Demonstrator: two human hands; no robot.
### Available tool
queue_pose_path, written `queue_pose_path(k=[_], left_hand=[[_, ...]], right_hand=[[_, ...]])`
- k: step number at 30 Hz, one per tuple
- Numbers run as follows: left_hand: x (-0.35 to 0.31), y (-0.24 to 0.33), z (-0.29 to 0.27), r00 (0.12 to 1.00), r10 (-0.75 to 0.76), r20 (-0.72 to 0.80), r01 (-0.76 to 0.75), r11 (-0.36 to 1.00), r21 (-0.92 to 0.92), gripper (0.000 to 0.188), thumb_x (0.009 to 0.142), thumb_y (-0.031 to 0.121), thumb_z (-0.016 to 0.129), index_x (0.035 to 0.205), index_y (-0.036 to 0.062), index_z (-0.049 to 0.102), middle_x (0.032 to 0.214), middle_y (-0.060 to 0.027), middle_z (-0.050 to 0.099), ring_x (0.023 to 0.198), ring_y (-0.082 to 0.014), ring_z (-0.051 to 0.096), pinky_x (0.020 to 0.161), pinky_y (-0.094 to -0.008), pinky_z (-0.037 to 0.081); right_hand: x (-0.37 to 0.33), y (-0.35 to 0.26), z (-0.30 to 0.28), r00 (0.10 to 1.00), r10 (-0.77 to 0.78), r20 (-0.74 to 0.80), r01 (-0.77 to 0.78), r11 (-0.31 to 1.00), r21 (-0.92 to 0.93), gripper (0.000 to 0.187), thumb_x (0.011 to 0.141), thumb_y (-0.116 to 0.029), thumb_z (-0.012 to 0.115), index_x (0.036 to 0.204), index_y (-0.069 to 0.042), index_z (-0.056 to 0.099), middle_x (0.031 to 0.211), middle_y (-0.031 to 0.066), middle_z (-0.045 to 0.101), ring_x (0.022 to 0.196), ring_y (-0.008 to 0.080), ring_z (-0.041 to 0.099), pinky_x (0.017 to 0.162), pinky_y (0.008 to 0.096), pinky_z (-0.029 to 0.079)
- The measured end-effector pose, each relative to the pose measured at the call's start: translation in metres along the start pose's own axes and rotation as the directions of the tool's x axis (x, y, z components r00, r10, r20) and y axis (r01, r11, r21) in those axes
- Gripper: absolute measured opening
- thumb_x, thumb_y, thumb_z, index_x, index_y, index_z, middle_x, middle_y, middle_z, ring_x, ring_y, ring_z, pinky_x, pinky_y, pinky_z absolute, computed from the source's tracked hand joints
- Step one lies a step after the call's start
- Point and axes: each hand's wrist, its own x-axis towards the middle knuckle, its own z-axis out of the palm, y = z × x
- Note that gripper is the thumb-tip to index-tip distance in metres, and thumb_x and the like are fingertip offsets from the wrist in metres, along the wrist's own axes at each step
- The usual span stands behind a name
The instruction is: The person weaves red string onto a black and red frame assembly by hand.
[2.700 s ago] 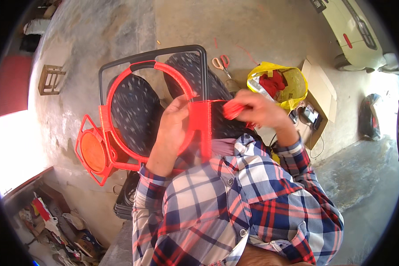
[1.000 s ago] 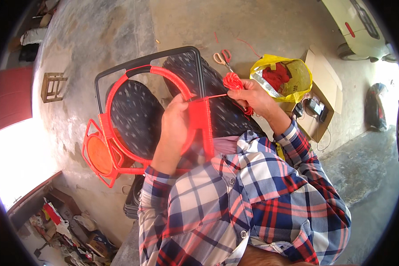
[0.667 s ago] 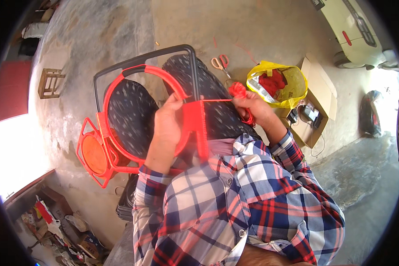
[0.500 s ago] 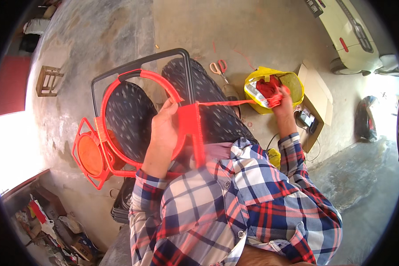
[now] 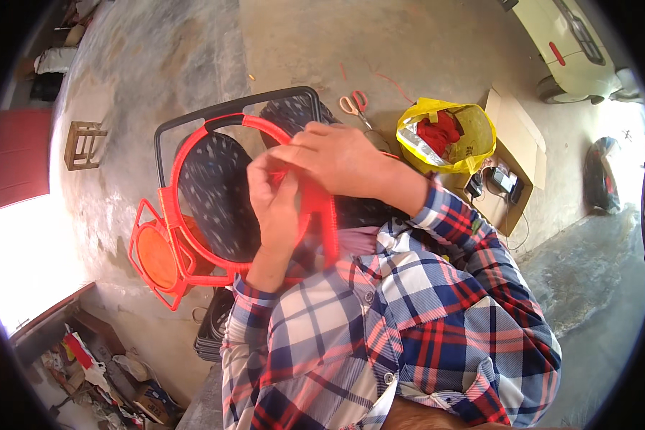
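My left hand is closed around the upright red woven strip on a round frame wrapped in red cord, which sits inside a black metal frame. My right hand lies just above it, fingers pinched on a red cord at the strip's top. The two hands touch. The cord's far end is hidden under my right hand. Dark speckled fabric shows through the ring.
Orange-handled scissors lie on the concrete floor beyond the frame. A yellow bag of red cord and an open cardboard box are at the right. An orange round piece hangs at lower left. A small wooden stool stands far left.
My right hand, stretched out toward the yellow bag with the cord drawn taut half a second ago, has come back to my left hand at the strip.
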Motion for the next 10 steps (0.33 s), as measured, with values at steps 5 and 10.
queue_pose_path(k=[5, 10], left_hand=[[0.004, -0.017, -0.020, 0.943, -0.332, -0.026, 0.324, 0.933, -0.154, 0.025, 0.084, -0.006, 0.053, 0.108, 0.0018, 0.058, 0.097, -0.0049, 0.062, 0.088, -0.0132, 0.059, 0.081, -0.0274, 0.048], [0.005, -0.003, -0.012, 0.857, -0.510, 0.070, 0.509, 0.821, -0.260, 0.037, 0.082, -0.012, 0.051, 0.114, 0.0038, 0.059, 0.101, -0.0081, 0.065, 0.085, -0.0168, 0.065, 0.075, -0.0313, 0.054]], right_hand=[[-0.016, 0.031, 0.003, 0.804, 0.444, -0.396, -0.338, 0.889, 0.310, 0.028, 0.067, -0.019, 0.079, 0.090, -0.013, 0.064, 0.095, 0.0053, 0.061, 0.091, 0.0253, 0.061, 0.075, 0.0384, 0.050], [-0.043, 0.024, 0.024, 0.956, 0.294, 0.018, -0.291, 0.935, 0.202, 0.033, 0.064, -0.035, 0.080, 0.089, -0.015, 0.071, 0.089, 0.0030, 0.062, 0.094, 0.0241, 0.061, 0.076, 0.0363, 0.050]])
